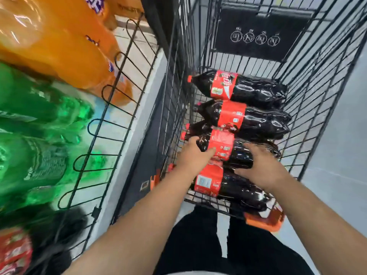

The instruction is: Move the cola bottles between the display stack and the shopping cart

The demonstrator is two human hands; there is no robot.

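Cola bottle lies crosswise in cart, cap leftward. Left hand grips its shoulder, right hand its body.

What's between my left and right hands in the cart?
A cola bottle lying on its side in the head view, gripped by the left hand at its label and the right hand on its body.

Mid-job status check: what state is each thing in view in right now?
Shopping cart: partly loaded.
Far cola bottle: lying sideways, capped.
Second cola bottle: lying sideways.
Gripped cola bottle: lying sideways, held at both ends.
Left hand: grips its neck end.
Right hand: holds its body.
Near cola bottle: lying sideways.
Display stack: wrapped packs, blurred.
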